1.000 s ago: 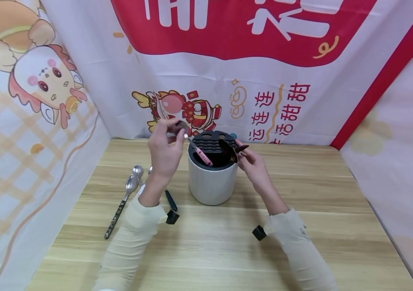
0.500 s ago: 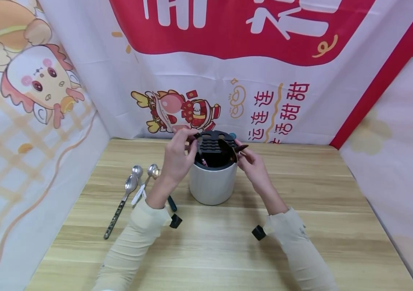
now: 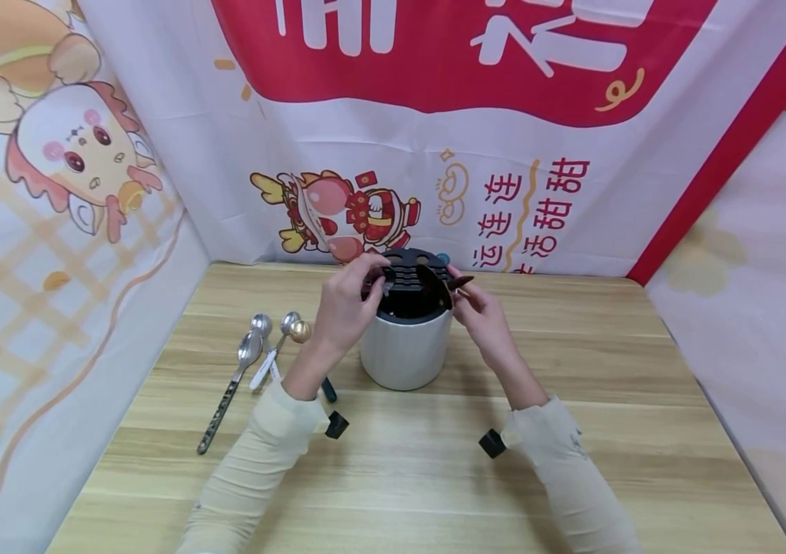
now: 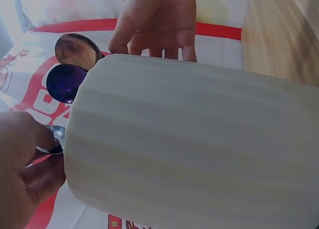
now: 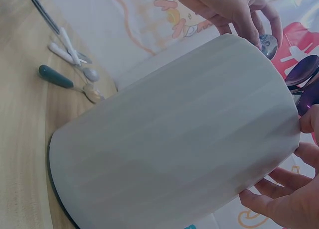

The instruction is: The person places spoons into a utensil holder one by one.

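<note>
A white utensil holder (image 3: 403, 352) with a black slotted top stands near the back of the table. Over its left rim my left hand (image 3: 351, 302) pinches a spoon (image 5: 269, 46) by the bowl end, the handle hidden down inside the holder. My right hand (image 3: 483, 317) grips the holder's right side, thumb by the rim and fingers spread along the wall. Two dark shiny spoons, one purple (image 4: 66, 83) and one brownish (image 4: 77, 52), poke out of the top close to that hand.
Left of the holder lie several spoons: one with a dark patterned handle (image 3: 218, 415), white-handled ones (image 3: 264, 370), and a teal-handled one (image 5: 55, 75) with a gold bowl. A printed cloth (image 3: 227, 192) hangs behind the table (image 3: 407, 469).
My left hand has moved right and down to the holder's rim, and the spoon's pink handle has sunk into the holder out of sight. The right hand has stayed put.
</note>
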Tool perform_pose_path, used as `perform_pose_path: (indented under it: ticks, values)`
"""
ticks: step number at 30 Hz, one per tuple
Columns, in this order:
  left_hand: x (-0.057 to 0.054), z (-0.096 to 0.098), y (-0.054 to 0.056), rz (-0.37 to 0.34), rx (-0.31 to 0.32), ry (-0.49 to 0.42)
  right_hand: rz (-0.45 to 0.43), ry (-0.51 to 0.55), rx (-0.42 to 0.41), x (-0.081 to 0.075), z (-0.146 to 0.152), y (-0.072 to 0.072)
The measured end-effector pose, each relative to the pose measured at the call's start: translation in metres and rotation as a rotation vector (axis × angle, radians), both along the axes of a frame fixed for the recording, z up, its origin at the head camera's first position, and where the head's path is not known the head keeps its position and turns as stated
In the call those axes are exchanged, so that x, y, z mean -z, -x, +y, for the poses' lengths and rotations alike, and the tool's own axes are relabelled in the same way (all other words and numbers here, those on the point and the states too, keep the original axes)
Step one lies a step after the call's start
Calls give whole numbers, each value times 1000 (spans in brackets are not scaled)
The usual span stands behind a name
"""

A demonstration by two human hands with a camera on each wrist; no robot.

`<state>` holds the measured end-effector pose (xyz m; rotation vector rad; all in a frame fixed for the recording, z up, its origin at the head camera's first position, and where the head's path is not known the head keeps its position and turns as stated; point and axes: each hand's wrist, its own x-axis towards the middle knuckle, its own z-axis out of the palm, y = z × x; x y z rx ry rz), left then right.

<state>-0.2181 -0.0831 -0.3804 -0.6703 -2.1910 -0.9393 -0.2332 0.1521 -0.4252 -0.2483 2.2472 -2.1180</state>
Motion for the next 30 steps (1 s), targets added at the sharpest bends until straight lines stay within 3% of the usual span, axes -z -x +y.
perform_pose_path:
  ticks: [11,30]
  values:
    - [3,0,-1,-86,-36,29,11,10,0,-1,0,0]
    - [3,-7,-2,-121,-67,-23,8,3,6,1,0,0]
